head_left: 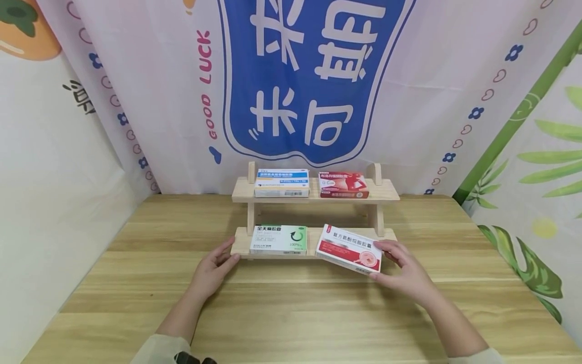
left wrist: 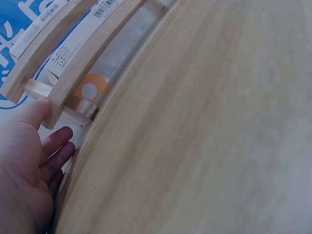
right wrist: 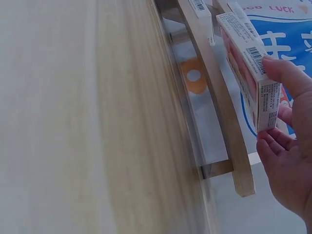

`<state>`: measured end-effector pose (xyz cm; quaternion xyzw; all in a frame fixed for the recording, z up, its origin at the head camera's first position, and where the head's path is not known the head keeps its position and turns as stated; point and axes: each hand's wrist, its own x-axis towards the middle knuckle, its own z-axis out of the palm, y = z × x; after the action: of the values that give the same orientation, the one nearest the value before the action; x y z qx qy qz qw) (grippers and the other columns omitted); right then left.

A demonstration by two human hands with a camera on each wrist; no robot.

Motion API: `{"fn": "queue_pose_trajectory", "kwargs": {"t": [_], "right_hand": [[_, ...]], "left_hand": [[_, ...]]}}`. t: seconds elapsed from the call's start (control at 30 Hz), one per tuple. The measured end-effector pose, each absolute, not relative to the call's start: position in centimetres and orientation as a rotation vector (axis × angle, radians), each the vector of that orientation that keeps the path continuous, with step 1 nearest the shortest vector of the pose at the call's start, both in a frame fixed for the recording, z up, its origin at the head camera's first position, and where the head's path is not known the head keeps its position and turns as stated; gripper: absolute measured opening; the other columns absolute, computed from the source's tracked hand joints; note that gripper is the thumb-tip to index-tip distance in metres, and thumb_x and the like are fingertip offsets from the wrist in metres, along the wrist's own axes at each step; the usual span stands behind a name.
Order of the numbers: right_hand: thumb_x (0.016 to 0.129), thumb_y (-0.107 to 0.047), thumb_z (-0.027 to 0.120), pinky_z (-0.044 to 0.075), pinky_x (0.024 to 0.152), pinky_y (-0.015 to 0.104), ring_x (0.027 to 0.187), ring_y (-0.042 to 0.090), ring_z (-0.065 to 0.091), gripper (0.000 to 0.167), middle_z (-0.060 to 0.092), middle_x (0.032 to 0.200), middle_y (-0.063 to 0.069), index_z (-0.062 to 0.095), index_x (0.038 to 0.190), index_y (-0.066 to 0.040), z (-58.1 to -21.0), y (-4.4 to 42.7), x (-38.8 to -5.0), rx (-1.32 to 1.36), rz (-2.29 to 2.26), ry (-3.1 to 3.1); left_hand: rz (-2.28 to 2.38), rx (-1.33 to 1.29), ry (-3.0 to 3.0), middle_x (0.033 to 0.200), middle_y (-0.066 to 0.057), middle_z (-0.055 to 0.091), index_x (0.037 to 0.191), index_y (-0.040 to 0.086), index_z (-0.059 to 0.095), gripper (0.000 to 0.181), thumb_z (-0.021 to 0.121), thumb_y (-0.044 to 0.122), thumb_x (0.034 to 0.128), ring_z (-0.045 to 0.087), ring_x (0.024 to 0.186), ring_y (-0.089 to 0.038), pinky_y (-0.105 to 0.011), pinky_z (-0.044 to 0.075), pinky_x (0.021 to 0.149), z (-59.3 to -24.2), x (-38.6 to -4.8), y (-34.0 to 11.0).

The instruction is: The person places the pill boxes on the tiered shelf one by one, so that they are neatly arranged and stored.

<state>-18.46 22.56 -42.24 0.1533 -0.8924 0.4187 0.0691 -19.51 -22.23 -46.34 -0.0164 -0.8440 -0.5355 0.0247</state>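
Observation:
My right hand (head_left: 405, 270) grips the right end of a white-and-red medicine box (head_left: 347, 250), thumb on its front edge and fingers on its far side. The box is tilted, its right end jutting forward past the lower shelf of a two-tier wooden stand (head_left: 241, 245). At that shelf's left end, my left hand (head_left: 213, 270) pinches the wood. In the left wrist view the thumb (left wrist: 38, 113) lies on the shelf edge; the index finger is mostly hidden. A white-and-green medicine box (head_left: 278, 239) lies on the same shelf, left of the held box.
On the upper shelf lie a blue-and-white medicine box (head_left: 282, 183) and a red medicine box (head_left: 343, 185). The stand is on a wood-grain table (head_left: 291, 313). Behind it hangs a printed cloth (head_left: 182, 101) with a blue sign, and more printed cloth is at both sides.

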Motion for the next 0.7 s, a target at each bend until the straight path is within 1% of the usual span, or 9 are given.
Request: {"fn": "queue_pose_trajectory", "kwargs": {"t": [0.03, 0.13, 0.2, 0.27, 0.37, 0.4, 0.47, 0.53, 0.7], "right_hand": [[0.074, -0.02, 0.087, 0.042, 0.103, 0.012, 0.122, 0.016, 0.052, 0.064, 0.052, 0.135, 0.012, 0.059, 0.13, -0.006, -42.38, 22.47, -18.58, 0.469, 1.251, -2.685], [0.074, -0.02, 0.087, 0.043, 0.104, 0.017, 0.123, 0.031, 0.054, 0.065, 0.052, 0.135, 0.013, 0.059, 0.13, -0.005, -42.65, 22.3, -18.9, 0.459, 1.23, -2.706], [0.074, -0.021, 0.087, 0.046, 0.106, 0.028, 0.124, 0.035, 0.054, 0.066, 0.052, 0.136, 0.014, 0.059, 0.131, -0.004, -42.78, 22.23, -19.05, 0.449, 1.221, -2.732], [0.074, -0.022, 0.087, 0.045, 0.108, 0.038, 0.126, 0.037, 0.053, 0.067, 0.05, 0.139, 0.015, 0.058, 0.132, -0.005, -42.85, 22.19, -19.16, 0.427, 1.224, -2.76], [0.075, -0.026, 0.086, 0.04, 0.108, 0.057, 0.127, 0.042, 0.052, 0.07, 0.048, 0.141, 0.017, 0.056, 0.134, -0.005, -42.87, 22.2, -19.26, 0.413, 1.222, -2.791], [0.075, -0.028, 0.086, 0.039, 0.108, 0.06, 0.127, 0.043, 0.051, 0.071, 0.047, 0.143, 0.018, 0.056, 0.135, -0.005, -42.86, 22.22, -19.28, 0.406, 1.218, -2.801], [0.076, -0.031, 0.085, 0.037, 0.107, 0.063, 0.127, 0.045, 0.051, 0.071, 0.046, 0.145, 0.019, 0.055, 0.136, -0.006, -42.84, 22.28, -19.34, 0.399, 1.205, -2.816], [0.078, -0.032, 0.083, 0.038, 0.106, 0.063, 0.127, 0.045, 0.051, 0.07, 0.044, 0.146, 0.02, 0.055, 0.137, -0.006, -42.85, 22.33, -19.39, 0.4, 1.189, -2.824], [0.083, -0.029, 0.08, 0.044, 0.104, 0.057, 0.125, 0.043, 0.055, 0.064, 0.046, 0.146, 0.021, 0.056, 0.136, -0.004, -43.04, 22.38, -19.57, 0.41, 1.175, -2.801]], "left_hand": [[-1.657, -0.049, -2.611, 0.148, -0.016, 0.048, 0.148, 0.014, 0.042, 0.057, 0.06, 0.032, 0.098, 0.059, 0.124, -0.033, -0.045, 0.048, 0.104, -46.35, -19.51, -22.22], [-1.655, -0.039, -2.616, 0.143, -0.018, 0.053, 0.149, 0.015, 0.042, 0.057, 0.06, 0.033, 0.0979, 0.06, 0.123, -0.033, -0.047, 0.047, 0.104, -46.49, -19.59, -22.24], [-1.649, -0.027, -2.621, 0.139, -0.019, 0.057, 0.149, 0.015, 0.043, 0.058, 0.061, 0.034, 0.0974, 0.06, 0.122, -0.033, -0.048, 0.047, 0.104, -46.6, -19.6, -22.23], [-1.647, -0.02, -2.625, 0.137, -0.019, 0.059, 0.149, 0.015, 0.042, 0.058, 0.061, 0.034, 0.0972, 0.061, 0.122, -0.033, -0.048, 0.047, 0.104, -46.65, -19.63, -22.23], [-1.652, -0.016, -2.622, 0.136, -0.019, 0.059, 0.149, 0.015, 0.042, 0.057, 0.061, 0.032, 0.0974, 0.061, 0.122, -0.032, -0.048, 0.047, 0.105, -46.6, -19.62, -22.19], [-1.653, -0.017, -2.62, 0.137, -0.019, 0.059, 0.149, 0.015, 0.042, 0.057, 0.061, 0.032, 0.0976, 0.06, 0.122, -0.032, -0.048, 0.047, 0.105, -46.56, -19.61, -22.18], [-1.663, -0.017, -2.618, 0.14, -0.018, 0.056, 0.149, 0.015, 0.042, 0.057, 0.061, 0.031, 0.0978, 0.06, 0.123, -0.032, -0.046, 0.046, 0.105, -46.45, -19.59, -22.16], [-1.671, -0.016, -2.615, 0.144, -0.017, 0.053, 0.149, 0.015, 0.042, 0.057, 0.061, 0.032, 0.0978, 0.059, 0.124, -0.032, -0.046, 0.046, 0.106, -46.32, -19.55, -22.12], [-1.673, -0.006, -2.621, 0.145, -0.017, 0.051, 0.149, 0.015, 0.041, 0.057, 0.06, 0.032, 0.0981, 0.059, 0.125, -0.032, -0.046, 0.046, 0.106, -46.32, -19.59, -22.13]]}}
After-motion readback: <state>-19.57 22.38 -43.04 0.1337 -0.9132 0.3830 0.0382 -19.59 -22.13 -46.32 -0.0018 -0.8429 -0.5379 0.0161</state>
